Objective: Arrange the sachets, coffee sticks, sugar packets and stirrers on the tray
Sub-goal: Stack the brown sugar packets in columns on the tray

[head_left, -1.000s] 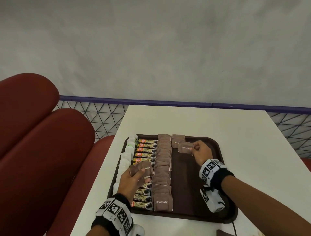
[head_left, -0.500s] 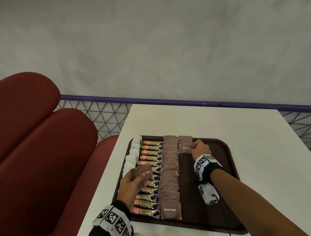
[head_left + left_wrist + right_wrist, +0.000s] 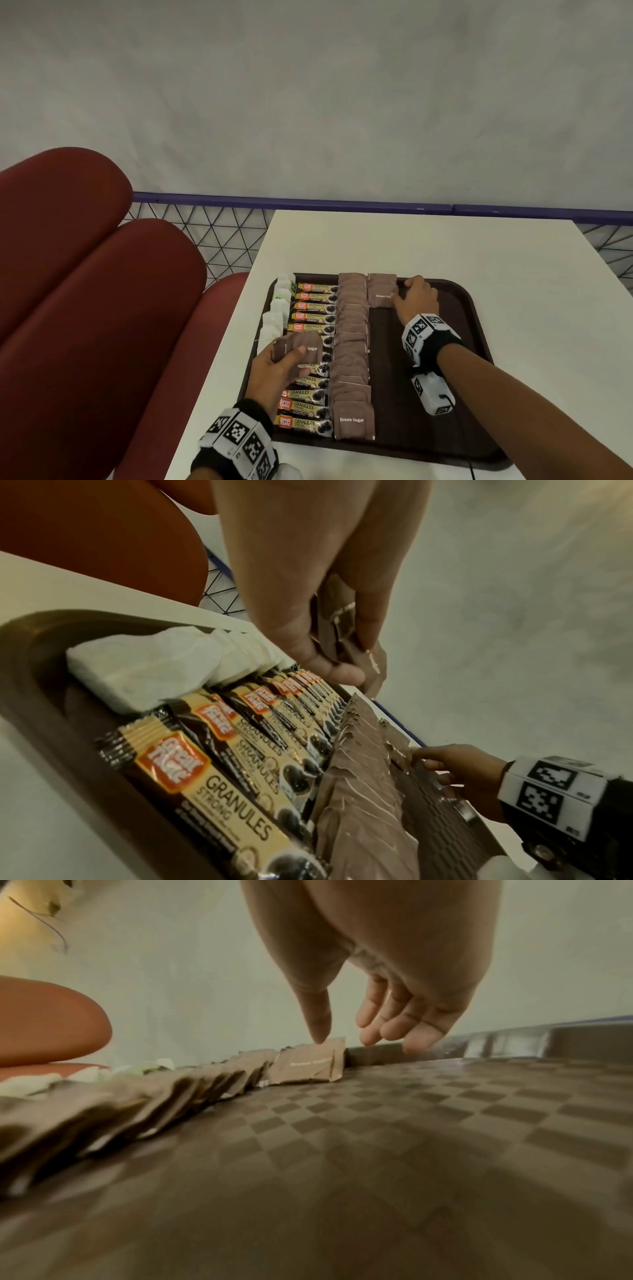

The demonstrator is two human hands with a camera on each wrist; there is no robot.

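A dark brown tray (image 3: 459,342) lies on the white table (image 3: 428,246). Across it run a column of white sachets (image 3: 274,318), a column of coffee sticks (image 3: 310,349) and a long overlapping row of brown sugar packets (image 3: 351,342). A second brown sugar column begins at the far edge with a packet (image 3: 382,294) (image 3: 308,1066). My right hand (image 3: 414,299) rests beside it, the thumb (image 3: 316,1020) touching its edge and the fingers straight. My left hand (image 3: 281,366) hovers over the coffee sticks and grips a small stack of brown sugar packets (image 3: 298,347) (image 3: 342,631).
The tray's right half (image 3: 411,1137) is bare checkered surface. Red padded seats (image 3: 85,291) stand left of the table. A purple rail with wire mesh (image 3: 308,202) runs behind the table's far edge, under a grey wall.
My right hand carried a brown sugar packet down to the far end of the tray, laid it in the second column and let go. The left hand stayed with its stack.
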